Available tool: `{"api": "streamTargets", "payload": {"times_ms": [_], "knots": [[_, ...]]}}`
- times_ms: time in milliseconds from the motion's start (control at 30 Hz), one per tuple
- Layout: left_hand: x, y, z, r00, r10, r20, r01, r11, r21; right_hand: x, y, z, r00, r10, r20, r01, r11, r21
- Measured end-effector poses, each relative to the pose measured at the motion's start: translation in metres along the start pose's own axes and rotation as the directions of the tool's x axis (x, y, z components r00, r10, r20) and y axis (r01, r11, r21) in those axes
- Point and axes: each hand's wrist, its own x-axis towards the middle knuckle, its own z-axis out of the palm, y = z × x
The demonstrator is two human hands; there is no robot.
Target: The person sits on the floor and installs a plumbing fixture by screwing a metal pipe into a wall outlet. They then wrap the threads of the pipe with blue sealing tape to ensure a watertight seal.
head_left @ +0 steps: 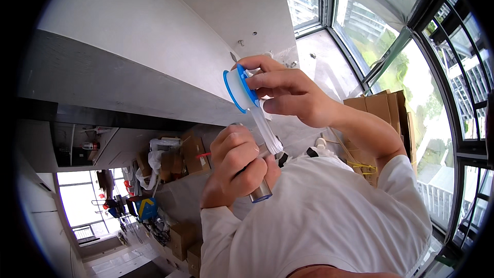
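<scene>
left hand [234, 167]: fist closed, forearm raised | right hand [288, 90]: fingers pinched, wrist bent

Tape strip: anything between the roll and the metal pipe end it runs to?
Nothing visible. The white tape strip runs free from the blue-rimmed roll in the right hand down to the metal pipe in the left hand. Only the left fingers wrap the pipe below.

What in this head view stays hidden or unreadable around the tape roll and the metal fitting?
- Metal fitting: the left hand wraps most of it; only its lower end shows.
- Where the white tape strip meets the fitting: covered by the left thumb.
- Blue-rimmed tape roll: far side behind the right hand.
- Boxes and clutter below: too small and warped.
</scene>
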Motion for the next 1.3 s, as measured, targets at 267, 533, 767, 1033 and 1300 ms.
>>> {"api": "streamTargets", "payload": {"times_ms": [267,533,767,1033,1300], "knots": [[0.009,0.001,-0.003,0.987,-0.062,-0.146,0.103,0.951,0.291,-0.076,0.049,0.006,0.973,0.171,0.157,-0.179,0.983,0.039],[-0.016,0.016,0.013,0.961,-0.108,-0.255,0.198,0.913,0.358,-0.046,-0.009,-0.011,0.812,-0.315,0.492,0.237,0.947,0.216],[-0.035,0.083,0.012,0.95,-0.195,-0.245,0.282,0.875,0.393,0.018,0.008,0.035,0.84,-0.291,0.458,0.203,0.952,0.231],[-0.068,0.124,-0.046,0.933,-0.169,-0.318,0.305,0.84,0.448,0.0,0.071,0.113,0.837,0.215,0.504,-0.263,0.964,0.025],[-0.137,0.109,-0.125,0.881,-0.132,-0.455,0.391,0.745,0.541,-0.068,0.086,0.168,0.783,0.183,0.595,-0.335,0.93,0.153]]}}
